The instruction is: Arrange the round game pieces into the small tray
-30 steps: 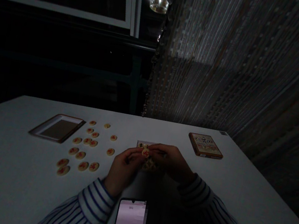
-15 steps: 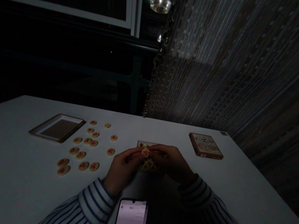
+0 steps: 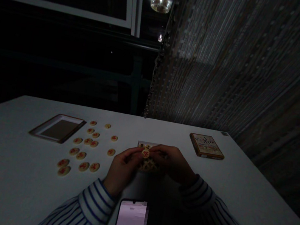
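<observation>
A round Chinese chess piece (image 3: 145, 153) with a red character is held up between the fingertips of both hands. My left hand (image 3: 121, 170) pinches it from the left. From the right, the fingertips of my right hand (image 3: 172, 163) close on it, though dim light blurs their exact contact. Just beneath lies a small clear box (image 3: 139, 143) with pale pieces in it, some showing dark characters. My hands hide much of that box. Several red-character pieces (image 3: 81, 155) lie scattered face up on the white table (image 3: 12, 181) left of my hands.
At the table's left lies an open, shallow box tray (image 3: 59, 129). A printed box lid (image 3: 207, 146) rests at the right. A lit phone (image 3: 131, 220) lies in front of me, its screen partly pixelated. Behind the table hang a string curtain (image 3: 204, 60) and a dark window.
The held piece has turned slightly between my fingers, its red character now at another angle. Both hands stay in nearly the same place, and the scattered pieces have not moved.
</observation>
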Motion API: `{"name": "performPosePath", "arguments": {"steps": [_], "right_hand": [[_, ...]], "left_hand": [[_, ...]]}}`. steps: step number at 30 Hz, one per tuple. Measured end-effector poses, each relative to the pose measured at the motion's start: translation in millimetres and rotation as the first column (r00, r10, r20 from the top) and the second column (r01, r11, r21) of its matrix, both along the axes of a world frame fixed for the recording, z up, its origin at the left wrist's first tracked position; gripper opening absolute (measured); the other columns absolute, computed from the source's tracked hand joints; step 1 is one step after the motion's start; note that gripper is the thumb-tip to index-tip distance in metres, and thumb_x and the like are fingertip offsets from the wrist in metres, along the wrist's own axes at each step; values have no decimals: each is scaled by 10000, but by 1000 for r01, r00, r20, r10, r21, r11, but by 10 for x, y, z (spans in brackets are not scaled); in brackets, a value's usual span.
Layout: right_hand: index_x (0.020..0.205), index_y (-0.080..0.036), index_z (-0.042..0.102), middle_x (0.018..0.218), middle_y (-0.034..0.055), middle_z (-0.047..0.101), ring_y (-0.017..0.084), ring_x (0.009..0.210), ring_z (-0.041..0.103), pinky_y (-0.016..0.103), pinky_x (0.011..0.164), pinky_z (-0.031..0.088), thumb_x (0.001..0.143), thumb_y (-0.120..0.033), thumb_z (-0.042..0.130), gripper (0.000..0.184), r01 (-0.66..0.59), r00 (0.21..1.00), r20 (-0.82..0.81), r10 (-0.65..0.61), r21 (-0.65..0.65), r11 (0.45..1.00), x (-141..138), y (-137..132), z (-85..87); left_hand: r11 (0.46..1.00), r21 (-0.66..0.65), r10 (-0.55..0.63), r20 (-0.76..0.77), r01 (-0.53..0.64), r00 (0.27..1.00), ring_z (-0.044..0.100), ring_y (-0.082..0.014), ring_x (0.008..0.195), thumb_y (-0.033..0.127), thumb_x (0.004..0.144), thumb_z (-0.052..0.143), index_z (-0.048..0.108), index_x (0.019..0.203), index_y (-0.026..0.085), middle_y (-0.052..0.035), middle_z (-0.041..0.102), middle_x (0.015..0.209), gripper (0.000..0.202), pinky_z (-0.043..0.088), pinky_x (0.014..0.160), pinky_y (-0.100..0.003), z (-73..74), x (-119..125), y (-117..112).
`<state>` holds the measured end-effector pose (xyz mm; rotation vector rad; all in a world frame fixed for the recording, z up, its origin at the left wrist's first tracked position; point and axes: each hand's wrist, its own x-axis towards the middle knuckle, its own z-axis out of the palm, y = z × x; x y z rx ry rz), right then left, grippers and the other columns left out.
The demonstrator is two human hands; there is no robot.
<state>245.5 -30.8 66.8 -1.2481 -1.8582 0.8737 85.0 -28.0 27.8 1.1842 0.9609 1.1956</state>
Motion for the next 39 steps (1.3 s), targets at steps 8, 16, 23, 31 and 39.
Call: {"name": "performPosePath", "arguments": {"steps": [8, 16, 23, 31, 39], "right_hand": [[836, -167, 641, 777, 24, 657, 125, 697, 587, 240, 626, 453, 741, -301, 535, 196, 37, 999, 38, -37, 6, 999, -2, -6, 10], [841, -175, 651, 797, 27, 658, 135, 730, 584, 261, 655, 456, 751, -347, 529, 230, 10, 998, 58, -11, 15, 1000, -2, -10, 41], [845, -171, 647, 786, 23, 661, 130, 712, 590, 251, 636, 458, 742, -354, 542, 234, 19, 999, 44, -18, -7, 1000, 1, 6, -6], [859, -189, 651, 851, 28, 662, 140, 772, 601, 253, 685, 460, 762, -334, 532, 211, -38, 998, 42, 38, 12, 999, 9, 0, -12], [877, -194, 646, 841, 24, 667, 138, 760, 602, 254, 671, 452, 781, -307, 515, 198, -81, 983, 165, 78, 11, 997, 11, 15, -37]], "left_hand": [[1000, 3, 14, -34, -14, 999, 607, -177, 822, 329, 652, 631, 645, 892, 135, -80, 673, 877, 309, 469, 772, -289, 12, 5, -3], [999, 41, 10, -64, -7, 998, 603, -207, 864, 318, 645, 632, 670, 882, 148, -84, 676, 905, 294, 458, 823, -344, 53, 3, -14], [1000, -5, -1, -52, 0, 999, 611, -197, 841, 312, 632, 644, 660, 889, 132, -87, 677, 898, 314, 475, 793, -324, 78, 18, -29], [994, -84, -63, 65, 69, 996, 627, -158, 714, 301, 587, 689, 599, 928, 119, -73, 684, 783, 397, 496, 679, -269, 53, 57, -56], [997, -75, -19, -13, 18, 1000, 600, -129, 596, 316, 596, 679, 618, 826, 121, -45, 667, 674, 308, 475, 569, -235, -7, 34, -20]]}}
